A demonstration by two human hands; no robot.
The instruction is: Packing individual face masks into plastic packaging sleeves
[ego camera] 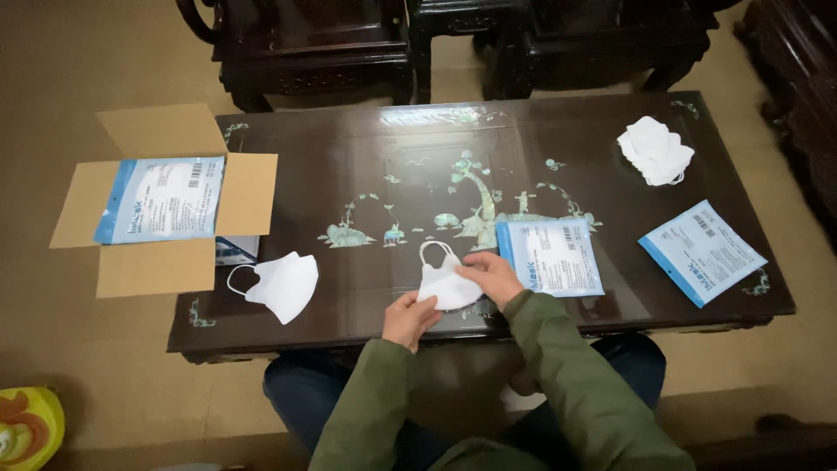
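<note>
A white face mask (pixel 443 279) lies at the near edge of the dark inlaid table (pixel 366 166), and both of my hands grip it. My left hand (pixel 410 317) pinches its lower left corner. My right hand (pixel 491 274) presses on its right side. Just right of that hand lies a blue and white mask pouch (pixel 551 255). Another white mask (pixel 281 285) rests flat at the near left.
An open cardboard box (pixel 166 202) with a blue and white pouch inside sits at the table's left end. A stack of white masks (pixel 656 150) is at the far right, with a second pouch (pixel 701 250) below it. Dark wooden chairs (pixel 305 44) stand behind the table.
</note>
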